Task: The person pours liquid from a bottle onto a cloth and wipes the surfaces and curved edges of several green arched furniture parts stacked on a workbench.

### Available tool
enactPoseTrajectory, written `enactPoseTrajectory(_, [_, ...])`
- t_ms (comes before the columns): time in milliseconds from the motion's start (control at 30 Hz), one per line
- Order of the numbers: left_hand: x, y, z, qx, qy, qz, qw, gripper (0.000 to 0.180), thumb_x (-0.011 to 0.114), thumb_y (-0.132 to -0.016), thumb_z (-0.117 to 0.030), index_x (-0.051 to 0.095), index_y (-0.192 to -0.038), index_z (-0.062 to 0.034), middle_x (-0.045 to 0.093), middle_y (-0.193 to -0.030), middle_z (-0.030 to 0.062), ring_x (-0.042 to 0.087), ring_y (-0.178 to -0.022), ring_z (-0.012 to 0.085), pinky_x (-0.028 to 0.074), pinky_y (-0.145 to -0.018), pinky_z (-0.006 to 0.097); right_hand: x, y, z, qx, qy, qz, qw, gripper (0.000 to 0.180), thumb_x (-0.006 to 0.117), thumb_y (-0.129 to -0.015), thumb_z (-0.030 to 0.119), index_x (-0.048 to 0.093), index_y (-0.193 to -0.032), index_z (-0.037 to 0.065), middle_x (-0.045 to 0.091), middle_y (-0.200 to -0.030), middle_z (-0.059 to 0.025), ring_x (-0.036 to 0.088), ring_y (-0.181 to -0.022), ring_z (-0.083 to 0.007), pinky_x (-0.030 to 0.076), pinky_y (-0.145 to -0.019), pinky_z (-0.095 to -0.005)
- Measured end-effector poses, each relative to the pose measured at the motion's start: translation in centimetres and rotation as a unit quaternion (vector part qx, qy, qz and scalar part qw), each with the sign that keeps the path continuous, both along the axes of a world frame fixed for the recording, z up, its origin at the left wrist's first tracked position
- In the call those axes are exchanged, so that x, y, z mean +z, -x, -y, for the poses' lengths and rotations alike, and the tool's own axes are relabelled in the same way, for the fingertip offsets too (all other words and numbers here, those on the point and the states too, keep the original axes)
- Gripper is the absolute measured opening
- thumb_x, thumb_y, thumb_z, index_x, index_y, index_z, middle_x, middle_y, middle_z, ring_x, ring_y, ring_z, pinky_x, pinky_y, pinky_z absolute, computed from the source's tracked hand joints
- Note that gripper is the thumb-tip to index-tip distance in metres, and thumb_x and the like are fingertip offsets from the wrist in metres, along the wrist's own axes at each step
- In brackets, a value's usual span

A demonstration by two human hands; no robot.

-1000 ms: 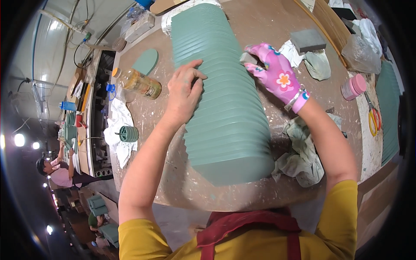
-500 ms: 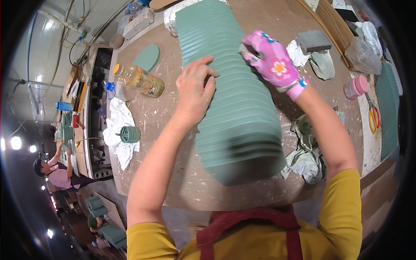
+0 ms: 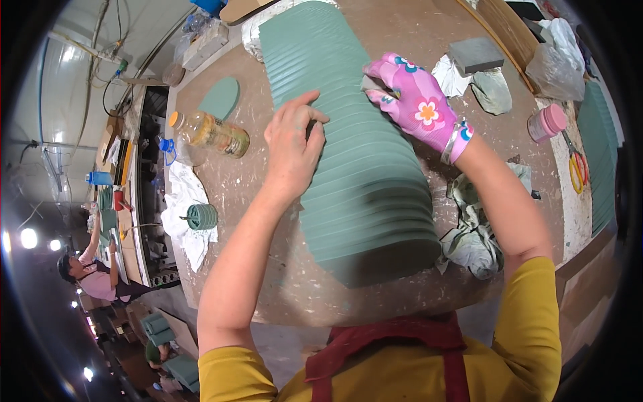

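Observation:
A long row of overlapping green slabs with rounded ends point(image 3: 365, 181) lies across the table in front of me. Bare, with its fingers loosely bent and apart, my left hand point(image 3: 295, 141) rests at the left edge of the row. My right hand point(image 3: 418, 104) wears a pink flowered glove and is at the right edge, opposite the left one. Between its thumb and fingers it pinches a small grey pad point(image 3: 370, 83), mostly covered by the glove, against the slab edges.
Left of the row stand a jar with a yellow lid point(image 3: 218, 135), a green oval piece point(image 3: 221, 99) and a ribbed green cup point(image 3: 201, 217) on a white cloth. To the right are crumpled rags point(image 3: 472, 244), a grey block point(image 3: 475, 55), a pink-lidded bottle point(image 3: 548, 123) and scissors point(image 3: 576, 171). A co-worker point(image 3: 94, 278) stands far left.
My right hand stays at the right edge with the grey pad, having shifted slightly. My left hand remains at the left edge. The whole view has turned a little.

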State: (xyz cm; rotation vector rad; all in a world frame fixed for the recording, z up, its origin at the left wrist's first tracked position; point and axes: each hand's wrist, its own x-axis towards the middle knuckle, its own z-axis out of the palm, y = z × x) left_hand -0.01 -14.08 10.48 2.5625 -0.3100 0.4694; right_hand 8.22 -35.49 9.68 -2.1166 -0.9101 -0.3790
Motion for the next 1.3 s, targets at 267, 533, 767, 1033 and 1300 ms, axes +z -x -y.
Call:
enactPoseTrajectory(267, [0.1, 0.5, -0.3, 0.025, 0.003, -0.053, 0.998, 0.013, 0.052, -0.084, -0.009, 0.057, -0.095, -0.0094, 0.053, -0.129, 0.0078, 0.043, -0.123, 0.0292, 0.026, -0.103, 0.044, 0.0, 0.1, 4.3, -0.056, 0.044, -0.072, 0.995, 0.030, 0.057, -0.086, 0.023, 0.059, -0.109, 0.004, 0.061, -0.101, -0.0149, 0.063, -0.088, -0.0343, 0.051, -0.077, -0.0418])
enactPoseTrajectory(533, [0.3, 0.4, -0.3, 0.011, -0.002, -0.054, 0.998, 0.015, 0.050, -0.084, -0.009, 0.056, -0.098, -0.0091, 0.052, -0.130, 0.0084, 0.043, -0.123, 0.0303, 0.025, -0.104, 0.044, -1.9, -0.2, 2.7, 0.046, 0.000, -0.062, 0.997, 0.033, 0.058, -0.085, 0.026, 0.058, -0.111, 0.005, 0.060, -0.097, -0.0159, 0.060, -0.086, -0.0367, 0.049, -0.075, -0.0416])
enactPoseTrajectory(767, [0.0, 0.0, -0.3, -0.008, -0.004, -0.042, 0.999, 0.013, 0.050, -0.086, -0.010, 0.056, -0.098, -0.0091, 0.052, -0.130, 0.0081, 0.043, -0.123, 0.0295, 0.026, -0.103, 0.044, -1.0, 0.5, -0.2, -0.014, 0.024, 0.060, 0.998, 0.027, 0.057, -0.085, 0.018, 0.060, -0.108, 0.006, 0.059, -0.097, -0.0139, 0.061, -0.083, -0.0338, 0.050, -0.073, -0.0404])
enactPoseTrajectory(1033, [0.0, 0.2, -0.2, 0.016, 0.001, -0.049, 0.999, 0.013, 0.051, -0.085, -0.011, 0.057, -0.097, -0.0094, 0.053, -0.129, 0.0079, 0.045, -0.122, 0.0288, 0.027, -0.102, 0.044, 0.6, -0.3, 0.6, 0.034, 0.046, -0.036, 0.998, 0.004, 0.056, -0.080, 0.010, 0.056, -0.084, 0.008, 0.053, -0.082, -0.0113, 0.059, -0.075, -0.0309, 0.047, -0.064, -0.0415])
enactPoseTrajectory(1300, [0.2, 0.3, -0.4, 0.014, -0.006, -0.039, 0.999, 0.013, 0.051, -0.084, -0.010, 0.057, -0.096, -0.0088, 0.053, -0.129, 0.0094, 0.044, -0.122, 0.0293, 0.028, -0.102, 0.045, 0.1, 0.1, 0.2, 0.023, 0.063, -0.016, 0.998, 0.018, 0.058, -0.080, 0.012, 0.058, -0.097, 0.006, 0.057, -0.088, -0.0118, 0.060, -0.079, -0.0308, 0.048, -0.067, -0.0415])
